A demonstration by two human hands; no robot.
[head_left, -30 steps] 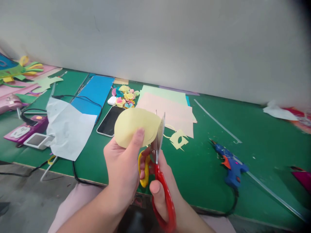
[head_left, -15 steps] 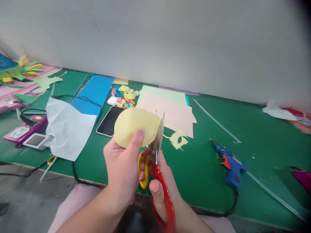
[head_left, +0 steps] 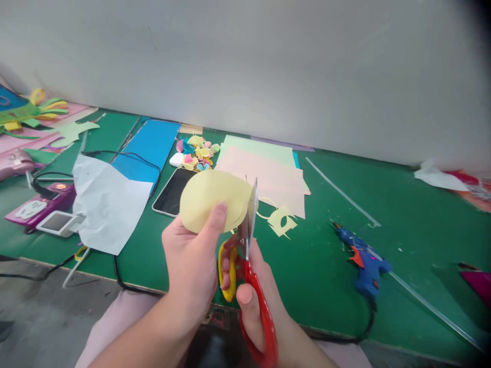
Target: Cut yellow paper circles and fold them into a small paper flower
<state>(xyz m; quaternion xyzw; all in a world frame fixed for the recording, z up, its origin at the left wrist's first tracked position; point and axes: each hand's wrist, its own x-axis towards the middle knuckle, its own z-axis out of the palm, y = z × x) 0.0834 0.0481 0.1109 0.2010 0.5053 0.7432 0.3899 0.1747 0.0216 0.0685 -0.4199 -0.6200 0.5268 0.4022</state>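
Observation:
My left hand pinches a rounded piece of pale yellow paper between thumb and fingers, holding it up above the green table. My right hand grips scissors with one red and one yellow handle. Their blades point upward and bite into the paper's right edge. Yellow paper offcuts lie on the table just beyond the blades.
A blue glue gun with a black cord lies to the right. A phone, small coloured paper pieces, pink and green sheets, a blue sheet, white paper and a purple device sit behind and to the left.
Almost nothing has moved; the scissor blades have shifted very slightly along the paper's right edge.

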